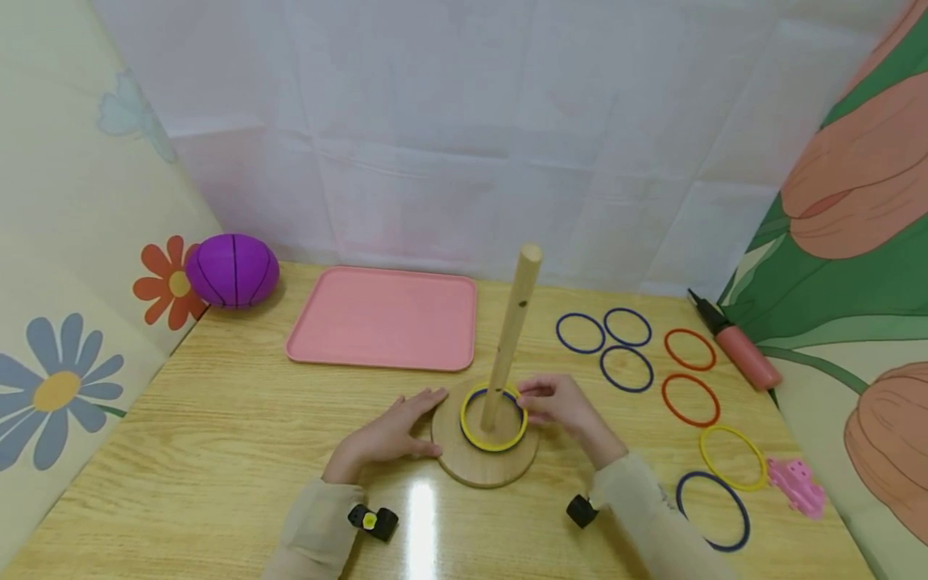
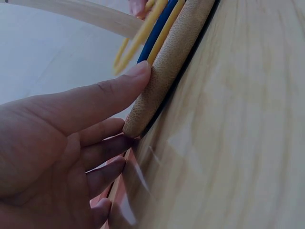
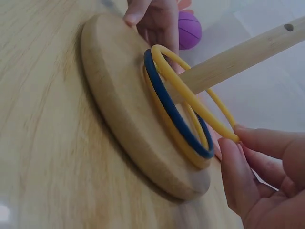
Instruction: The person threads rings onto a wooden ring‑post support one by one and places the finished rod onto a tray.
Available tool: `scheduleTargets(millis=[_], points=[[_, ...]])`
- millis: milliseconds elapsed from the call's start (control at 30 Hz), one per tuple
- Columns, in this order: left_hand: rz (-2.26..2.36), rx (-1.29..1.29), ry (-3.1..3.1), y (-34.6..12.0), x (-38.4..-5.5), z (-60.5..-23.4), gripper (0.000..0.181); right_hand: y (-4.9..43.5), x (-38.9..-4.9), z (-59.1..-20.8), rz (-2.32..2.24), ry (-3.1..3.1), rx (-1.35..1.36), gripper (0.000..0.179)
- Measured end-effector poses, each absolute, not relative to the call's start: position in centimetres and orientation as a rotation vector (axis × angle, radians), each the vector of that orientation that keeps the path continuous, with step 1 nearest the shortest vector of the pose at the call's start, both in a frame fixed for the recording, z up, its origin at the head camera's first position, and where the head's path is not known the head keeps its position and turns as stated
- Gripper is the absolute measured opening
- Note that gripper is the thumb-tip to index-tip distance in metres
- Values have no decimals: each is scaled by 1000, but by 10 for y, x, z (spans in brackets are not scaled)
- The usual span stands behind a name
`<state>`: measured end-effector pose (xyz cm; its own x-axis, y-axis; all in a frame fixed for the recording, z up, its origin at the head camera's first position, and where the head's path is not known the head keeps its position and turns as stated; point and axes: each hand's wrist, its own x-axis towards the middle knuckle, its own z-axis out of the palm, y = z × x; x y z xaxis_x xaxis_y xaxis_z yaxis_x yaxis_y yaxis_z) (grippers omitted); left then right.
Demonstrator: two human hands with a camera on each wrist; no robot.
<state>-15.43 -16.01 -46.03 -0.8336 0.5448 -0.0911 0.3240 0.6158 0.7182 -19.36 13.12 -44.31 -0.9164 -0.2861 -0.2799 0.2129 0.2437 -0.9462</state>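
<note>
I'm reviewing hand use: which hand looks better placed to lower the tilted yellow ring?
Probably the right hand: it pinches the top yellow ring, which encircles the peg, while the left hand touches the wooden base.

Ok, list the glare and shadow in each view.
Head: a bright white glare streak on the tabletop, near its front; left wrist: dimmer picture, pale reflections on the wood; right wrist: dark shadow along the round base, small bright spot at lower left.
</note>
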Motion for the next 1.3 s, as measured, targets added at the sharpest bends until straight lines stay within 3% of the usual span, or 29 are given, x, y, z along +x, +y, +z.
scheduleTargets(millis=[767,1300], points=[[1031,706,2570,-159,-154,-458,87,132,-195,-453,-1589,2310,-32,22],[1001,712,2599,-159,-153,-457,87,215,-239,-434,-1573,2598,-31,30]])
